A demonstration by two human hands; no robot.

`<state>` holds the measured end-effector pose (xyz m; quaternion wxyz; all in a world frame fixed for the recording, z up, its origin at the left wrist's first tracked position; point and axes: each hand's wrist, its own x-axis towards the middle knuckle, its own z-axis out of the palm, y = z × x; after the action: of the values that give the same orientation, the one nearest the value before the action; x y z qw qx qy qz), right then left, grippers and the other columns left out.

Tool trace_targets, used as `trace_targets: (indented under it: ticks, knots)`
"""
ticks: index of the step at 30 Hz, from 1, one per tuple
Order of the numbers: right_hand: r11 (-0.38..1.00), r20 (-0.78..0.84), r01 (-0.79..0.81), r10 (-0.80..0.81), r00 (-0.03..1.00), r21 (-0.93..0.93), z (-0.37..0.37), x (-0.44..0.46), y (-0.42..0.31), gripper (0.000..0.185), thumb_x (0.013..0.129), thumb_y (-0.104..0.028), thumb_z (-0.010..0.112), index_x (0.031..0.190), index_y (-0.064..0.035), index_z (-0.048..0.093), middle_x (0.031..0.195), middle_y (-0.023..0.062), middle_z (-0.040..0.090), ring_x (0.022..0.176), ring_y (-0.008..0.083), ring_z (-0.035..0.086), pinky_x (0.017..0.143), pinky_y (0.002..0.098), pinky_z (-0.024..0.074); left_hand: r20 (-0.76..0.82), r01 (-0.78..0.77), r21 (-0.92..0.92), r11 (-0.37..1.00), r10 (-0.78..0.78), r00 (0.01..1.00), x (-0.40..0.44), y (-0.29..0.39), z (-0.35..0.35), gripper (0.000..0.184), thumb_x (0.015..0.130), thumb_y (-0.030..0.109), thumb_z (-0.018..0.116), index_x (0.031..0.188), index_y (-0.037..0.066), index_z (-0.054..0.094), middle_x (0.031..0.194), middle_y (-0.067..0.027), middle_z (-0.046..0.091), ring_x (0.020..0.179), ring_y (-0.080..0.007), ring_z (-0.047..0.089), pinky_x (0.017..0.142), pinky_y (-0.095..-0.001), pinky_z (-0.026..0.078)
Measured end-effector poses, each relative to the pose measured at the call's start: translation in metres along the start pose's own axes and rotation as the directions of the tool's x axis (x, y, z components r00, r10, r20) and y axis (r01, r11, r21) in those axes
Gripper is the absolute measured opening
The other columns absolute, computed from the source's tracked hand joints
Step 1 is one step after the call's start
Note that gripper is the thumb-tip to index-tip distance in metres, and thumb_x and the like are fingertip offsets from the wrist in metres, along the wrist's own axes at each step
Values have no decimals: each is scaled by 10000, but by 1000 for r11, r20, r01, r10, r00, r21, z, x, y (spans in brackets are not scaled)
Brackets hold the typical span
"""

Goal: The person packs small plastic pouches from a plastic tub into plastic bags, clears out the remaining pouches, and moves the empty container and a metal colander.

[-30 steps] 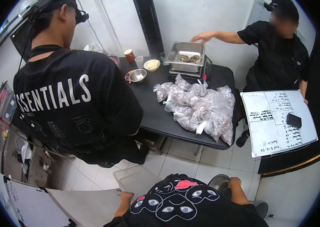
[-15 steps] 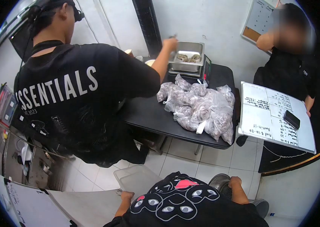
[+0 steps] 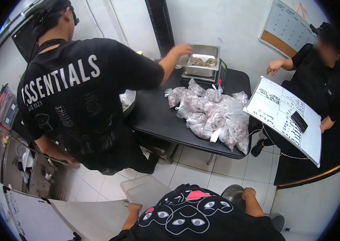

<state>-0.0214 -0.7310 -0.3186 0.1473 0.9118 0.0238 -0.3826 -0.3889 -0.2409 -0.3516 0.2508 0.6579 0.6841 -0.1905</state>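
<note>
Low in the head view, my left hand [image 3: 135, 207] closes on the near edge of a translucent plastic tub [image 3: 143, 188]. My right hand [image 3: 249, 194] grips the rim of a round metal colander [image 3: 233, 195]. My own torso hides part of both things. Farther off, a black table [image 3: 158, 116] carries a heap of knotted clear plastic bags [image 3: 214, 112] with greyish contents. Behind them, a steel pan [image 3: 200, 71] with a few shrimp [image 3: 203, 62] in it rests on a scale [image 3: 221, 76].
At left, a co-worker [image 3: 85, 92] stretches a hand [image 3: 181, 50] to the pan's rim. A metal bowl [image 3: 129, 105] is beside that person. Another person [image 3: 310, 80] at right holds a whiteboard [image 3: 274, 104] with a phone [image 3: 299, 121] on it. Shelves [image 3: 1, 132] line the left wall.
The co-worker at left has shifted, lowering the reaching hand and uncovering the metal bowl. The person at right has lowered an arm and tilted the whiteboard. My hands have stayed put.
</note>
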Motion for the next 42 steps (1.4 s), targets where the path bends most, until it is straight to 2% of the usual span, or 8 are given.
trace_targets:
  ticks: [12, 21, 26, 29, 32, 33, 36, 42]
  knots:
    - [1000, 9, 6, -6, 1000, -3, 0, 3, -7, 380, 679, -163, 626, 1053, -93, 608, 1109, 100, 586, 1032, 241, 562, 838, 335, 480, -30, -202, -88, 976, 200, 979, 16, -12, 12, 332, 610, 254, 647, 757, -43, 632, 727, -180, 640, 641, -273, 644, 625, -334, 516]
    - [1000, 17, 6, -6, 1000, -6, -1, 10, -10, 357, 698, -147, 594, 1047, -80, 610, 1097, 108, 591, 1016, 239, 571, 832, 330, 482, 0, -211, 32, 977, 211, 977, 40, -15, 29, 332, 616, 256, 646, 752, -45, 622, 708, -193, 631, 642, -270, 643, 618, -339, 513]
    - [1000, 16, 0, 0, 1000, 0, -4, 4, -8, 345, 700, -140, 586, 1039, -80, 616, 1089, 107, 595, 1017, 239, 570, 826, 327, 485, 199, -431, 12, 902, 420, 885, 74, -42, 38, 335, 624, 244, 640, 788, -48, 620, 737, -194, 631, 674, -270, 641, 632, -337, 511]
    - [1000, 25, -13, 13, 1000, 3, -5, 3, -8, 344, 701, -139, 586, 1039, -84, 617, 1088, 100, 597, 1018, 239, 570, 825, 326, 485, 26, -156, 35, 987, 155, 988, 46, -18, 23, 336, 621, 210, 630, 832, -50, 616, 822, -202, 628, 771, -272, 632, 686, -334, 505]
    - [1000, 61, -22, 22, 998, -1, -15, -6, -11, 352, 700, -145, 591, 1046, -88, 614, 1099, 92, 593, 1021, 238, 568, 826, 322, 485, -131, 60, -12, 998, -62, 989, 25, -1, 11, 346, 618, 177, 620, 876, -53, 612, 907, -210, 624, 868, -274, 624, 741, -330, 499]
    - [1000, 55, -14, 14, 998, 1, -12, -3, -13, 354, 700, -148, 592, 1048, -89, 613, 1104, 90, 591, 1022, 238, 568, 826, 321, 485, -216, 65, -18, 998, -67, 974, 32, -4, 19, 354, 615, 167, 617, 893, -52, 611, 952, -213, 618, 918, -273, 612, 770, -331, 492]
    - [1000, 73, -14, 15, 997, -15, -18, -8, -14, 365, 700, -158, 600, 1059, -93, 607, 1118, 89, 583, 1032, 235, 562, 829, 320, 483, -59, 52, -72, 996, -56, 997, 31, -11, -5, 396, 606, 174, 626, 938, -41, 610, 1043, -208, 590, 1009, -269, 570, 822, -336, 470]
    - [999, -33, 14, -16, 999, -52, -12, -8, -17, 295, 742, -175, 594, 1022, -89, 627, 1093, 89, 596, 1012, 224, 575, 835, 321, 484, -3, -21, 97, 995, 22, 1000, 57, -33, 1, 339, 579, 167, 652, 858, -25, 641, 963, -184, 626, 941, -252, 606, 786, -326, 485]
